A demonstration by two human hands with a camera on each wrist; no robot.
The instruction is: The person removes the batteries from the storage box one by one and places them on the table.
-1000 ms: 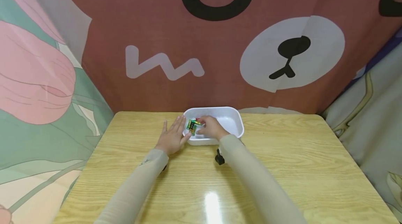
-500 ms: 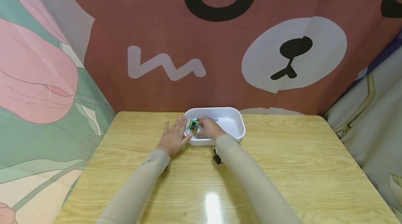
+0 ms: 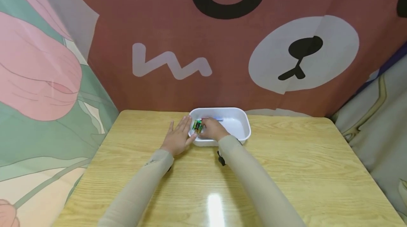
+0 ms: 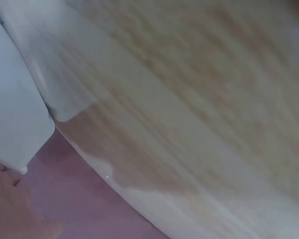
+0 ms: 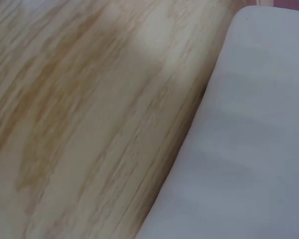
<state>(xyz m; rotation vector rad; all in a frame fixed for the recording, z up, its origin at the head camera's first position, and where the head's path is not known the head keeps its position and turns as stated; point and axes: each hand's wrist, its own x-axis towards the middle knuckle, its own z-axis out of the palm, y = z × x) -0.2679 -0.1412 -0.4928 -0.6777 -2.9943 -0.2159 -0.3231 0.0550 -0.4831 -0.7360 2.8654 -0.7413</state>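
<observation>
A white plastic tray (image 3: 235, 137) stands near the table's back edge. Several small green, black and gold batteries (image 3: 195, 126) lie side by side at its left end. My right hand (image 3: 214, 130) reaches into the tray, its thumb and curled fingers at the rightmost battery; part of that battery is hidden. My left hand (image 3: 176, 139) rests with straight fingers along the tray's left rim, thumb at the front left corner. In the left wrist view, only a bit of the hand (image 4: 10, 209) shows beside the tray wall (image 4: 20, 99).
A slim red-and-blue stick, pen-like (image 3: 217, 119), lies along the tray's back wall. The wooden table (image 3: 286, 170) ends just behind the tray at a printed curtain (image 3: 222, 89). The right wrist view shows the tray's outer wall (image 5: 239, 139).
A battery that lay crosswise at my right fingertips now stands in line with the others. My right hand has shifted slightly, uncovering the pen-like stick. My left hand stays at the rim.
</observation>
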